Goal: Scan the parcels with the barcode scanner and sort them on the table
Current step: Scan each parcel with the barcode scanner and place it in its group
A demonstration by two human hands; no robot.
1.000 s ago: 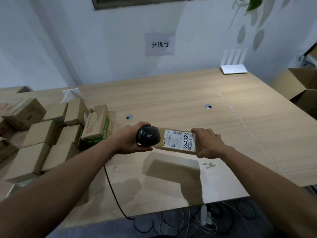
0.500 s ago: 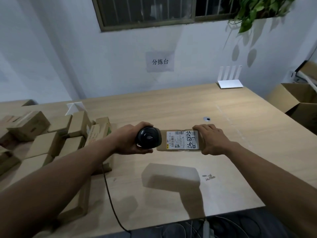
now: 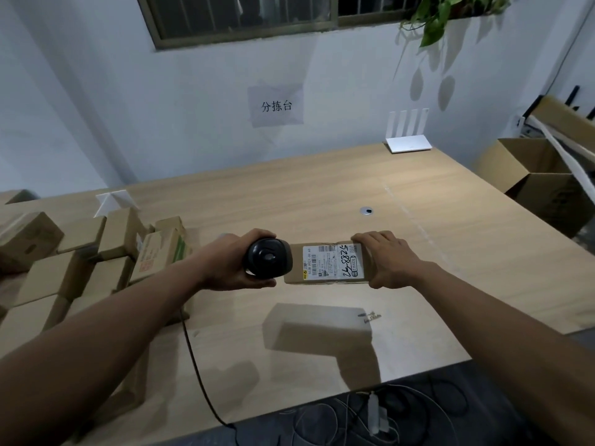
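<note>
1. Above the middle of the wooden table [image 3: 322, 194], I hold a flat brown parcel [image 3: 325, 263] in the air with its white label [image 3: 333, 262] facing up; its shadow falls on the tabletop nearer to me.
2. My right hand [image 3: 384, 260] grips the parcel's right end, fingers curled over the far edge and thumb along the near edge.
3. My left hand [image 3: 236, 263] is wrapped around the black barcode scanner [image 3: 267, 257], fingers over the top and thumb underneath.
4. The scanner's head sits just beside the left end of the parcel; I cannot tell whether the two touch.
5. On the label I see printed barcodes and a handwritten number in black marker near the right side.
6. A black cable [image 3: 199, 365] runs from under my left wrist across the table toward the near edge and drops over it.
7. To the left, a heap of cardboard boxes [image 3: 80, 268] covers that side of the table, some stacked on others.
8. A white folded card [image 3: 112, 202] stands just beyond the heap.
9. At the far right corner of the table stands a white router [image 3: 408, 133] with four upright antennas.
10. A round metal cable hole [image 3: 367, 211] lies on the tabletop beyond my right hand.
11. On the far wall hangs a paper sign [image 3: 276, 106] with three Chinese characters, below a barred window [image 3: 251, 14].
12. Off the table to the right stands a large open carton [image 3: 531, 175].
13. Green leaves [image 3: 441, 14] hang at the upper right.
</note>
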